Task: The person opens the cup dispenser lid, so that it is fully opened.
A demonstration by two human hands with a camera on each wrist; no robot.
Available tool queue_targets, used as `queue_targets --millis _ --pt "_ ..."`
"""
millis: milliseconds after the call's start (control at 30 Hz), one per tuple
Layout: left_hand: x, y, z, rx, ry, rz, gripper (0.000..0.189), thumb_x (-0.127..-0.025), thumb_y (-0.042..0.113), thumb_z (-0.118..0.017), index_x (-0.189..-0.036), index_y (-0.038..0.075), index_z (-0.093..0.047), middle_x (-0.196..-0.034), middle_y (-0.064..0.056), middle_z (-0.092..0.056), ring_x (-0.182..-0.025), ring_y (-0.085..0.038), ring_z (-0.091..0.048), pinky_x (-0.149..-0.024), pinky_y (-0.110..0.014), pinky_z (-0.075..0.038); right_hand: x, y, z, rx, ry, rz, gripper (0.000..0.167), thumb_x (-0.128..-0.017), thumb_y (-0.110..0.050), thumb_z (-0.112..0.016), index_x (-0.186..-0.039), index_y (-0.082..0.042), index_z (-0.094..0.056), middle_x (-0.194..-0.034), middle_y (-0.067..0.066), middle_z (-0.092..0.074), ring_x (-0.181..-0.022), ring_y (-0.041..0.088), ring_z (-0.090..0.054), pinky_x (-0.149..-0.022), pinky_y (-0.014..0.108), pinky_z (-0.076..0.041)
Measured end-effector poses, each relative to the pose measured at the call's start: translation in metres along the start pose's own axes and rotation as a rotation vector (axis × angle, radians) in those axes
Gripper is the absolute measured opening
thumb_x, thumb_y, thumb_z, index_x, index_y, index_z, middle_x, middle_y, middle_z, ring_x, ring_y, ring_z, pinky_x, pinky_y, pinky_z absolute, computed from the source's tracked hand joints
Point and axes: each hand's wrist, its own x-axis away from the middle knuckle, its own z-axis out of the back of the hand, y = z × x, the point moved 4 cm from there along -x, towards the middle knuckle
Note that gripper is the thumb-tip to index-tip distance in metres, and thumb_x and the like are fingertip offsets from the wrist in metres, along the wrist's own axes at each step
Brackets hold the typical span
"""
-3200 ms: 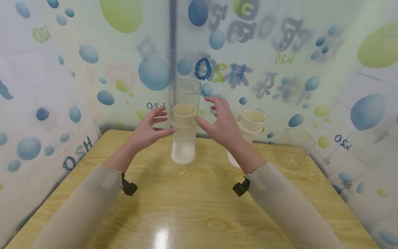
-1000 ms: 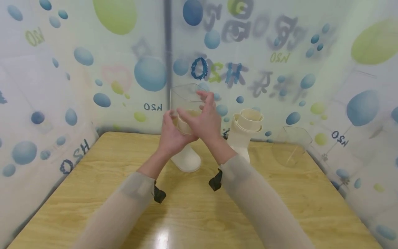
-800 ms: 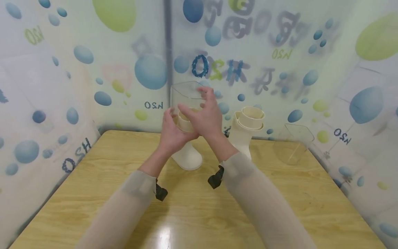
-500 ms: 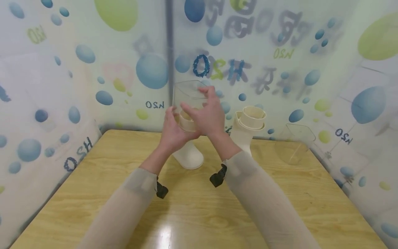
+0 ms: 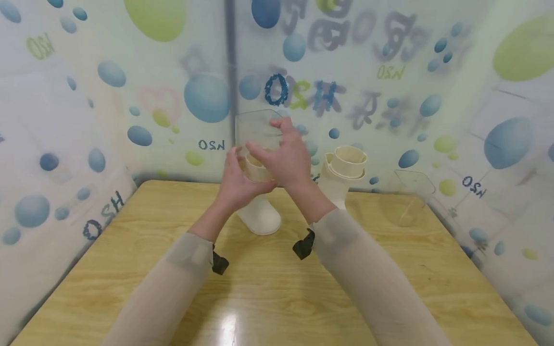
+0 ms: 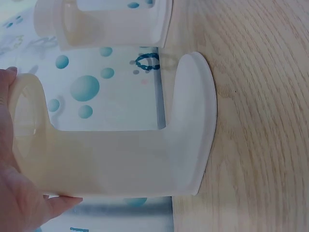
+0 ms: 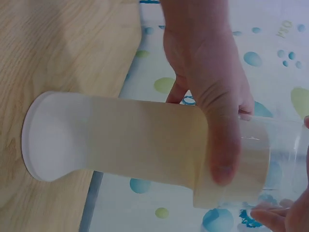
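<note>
With the left hand [image 5: 242, 185] curled round below and the right hand [image 5: 289, 158] pinching above, probably best, on the yellowish wood-grain tabletop [image 5: 259, 288], to steady the cream plastic round-footed stand [image 5: 261, 218] in the left's grasp. Then guide the clear plastic cylinder [image 5: 257, 126] in the right's pinch squarely, without tilting, around the narrow cream plastic ring [image 5: 258, 173] at the top

Hands [image 5: 287, 161] partly hide 1 stand [image 5: 261, 218] and a clear tube [image 5: 255, 130]; the left wrist view crops the other stand [image 6: 113, 29]

2 stands [image 5: 261, 218] on table [image 5: 259, 288], wall [image 5: 207, 53] behind, container [image 5: 407, 194] right, apparently on table
</note>
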Motion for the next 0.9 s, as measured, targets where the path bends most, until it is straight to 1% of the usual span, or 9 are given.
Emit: queue_targets --millis 133,200,300,467,533,633,700,833,900 --pt "-0.0009 0.0002 -0.0003 0.0 0.001 -0.021 0.134 -0.069 0.053 -0.103 -0.167 0.018 -0.019 -0.16 -0.017 -0.039 -0.137 -0.035 -0.049 -0.111 -0.058 -0.051 0.0009 -0.0027 0.0022 0.032 -0.004 0.035 0.076 -0.092 -0.055 -0.084 -0.152 -0.02 -0.054 -0.158 0.004 -0.062 -0.109 0.032 -0.072 -0.079 0.046 -0.061" --pt "-0.001 0.0007 -0.0001 -0.002 0.0 -0.016 0.134 -0.069 0.055 -0.102 -0.168 0.02 -0.018 -0.16 -0.017 -0.04 -0.136 -0.035 -0.05 -0.109 -0.058 -0.053 -0.0003 -0.0018 0.0042 0.006 -0.007 0.014 0.074 -0.093 -0.055 -0.084 -0.151 -0.021 -0.053 -0.159 0.002 -0.061 -0.116 0.031 -0.071 -0.083 0.046 -0.061" --pt "-0.0008 -0.0003 0.0006 -0.008 -0.002 -0.012 0.134 -0.07 0.056 -0.101 -0.169 0.021 -0.017 -0.16 -0.016 -0.039 -0.135 -0.034 -0.05 -0.107 -0.057 -0.054 0.0003 -0.0027 0.0049 -0.004 -0.012 0.004 0.073 -0.093 -0.055 -0.084 -0.151 -0.022 -0.053 -0.158 0.0 -0.062 -0.119 0.029 -0.071 -0.085 0.046 -0.061" --pt "-0.0016 -0.0015 0.001 -0.003 -0.011 -0.045 0.128 -0.072 0.054 -0.101 -0.163 0.017 -0.02 -0.158 -0.015 -0.036 -0.136 -0.034 -0.049 -0.112 -0.057 -0.05 0.0022 -0.0099 0.0024 0.098 -0.043 0.097 0.077 -0.092 -0.056 -0.084 -0.154 -0.02 -0.055 -0.158 0.006 -0.061 -0.113 0.032 -0.072 -0.082 0.046 -0.061" --pt "-0.0021 -0.0026 0.0009 -0.006 -0.013 -0.038 0.13 -0.072 0.055 -0.101 -0.165 0.017 -0.02 -0.158 -0.016 -0.037 -0.135 -0.034 -0.05 -0.11 -0.057 -0.052 0.0008 -0.0095 0.0025 0.071 -0.049 0.077 0.077 -0.093 -0.056 -0.084 -0.153 -0.019 -0.053 -0.159 0.005 -0.06 -0.112 0.032 -0.072 -0.082 0.045 -0.061" --pt "-0.0017 -0.0039 0.0011 -0.012 -0.019 -0.016 0.136 -0.071 0.057 -0.101 -0.17 0.018 -0.016 -0.16 -0.016 -0.038 -0.134 -0.035 -0.05 -0.107 -0.057 -0.055 0.0009 -0.006 0.0044 -0.002 -0.038 0.003 0.075 -0.094 -0.054 -0.084 -0.152 -0.021 -0.05 -0.161 -0.001 -0.059 -0.117 0.028 -0.07 -0.088 0.044 -0.059" --pt "-0.0015 -0.0038 0.0008 -0.014 -0.027 -0.015 0.139 -0.07 0.057 -0.101 -0.171 0.018 -0.015 -0.161 -0.017 -0.039 -0.137 -0.035 -0.049 -0.109 -0.058 -0.053 0.0034 -0.0045 0.0051 -0.017 -0.033 -0.015 0.076 -0.093 -0.054 -0.085 -0.152 -0.021 -0.05 -0.162 -0.002 -0.058 -0.119 0.027 -0.07 -0.091 0.044 -0.059" --pt "-0.0024 -0.0017 0.001 -0.01 -0.038 -0.045 0.135 -0.072 0.052 -0.102 -0.169 0.014 -0.015 -0.162 -0.017 -0.035 -0.143 -0.036 -0.046 -0.117 -0.06 -0.047 0.0091 -0.0065 0.0045 0.047 -0.022 0.094 0.08 -0.091 -0.054 -0.087 -0.155 -0.018 -0.054 -0.16 0.005 -0.059 -0.125 0.032 -0.069 -0.091 0.047 -0.062" --pt "-0.0029 -0.0008 0.0014 -0.007 -0.039 -0.048 0.135 -0.072 0.05 -0.102 -0.169 0.015 -0.014 -0.162 -0.017 -0.035 -0.143 -0.036 -0.046 -0.118 -0.059 -0.047 0.0094 -0.0059 0.0046 0.043 -0.012 0.117 0.08 -0.092 -0.054 -0.087 -0.155 -0.018 -0.054 -0.16 0.006 -0.059 -0.128 0.033 -0.068 -0.092 0.047 -0.062"
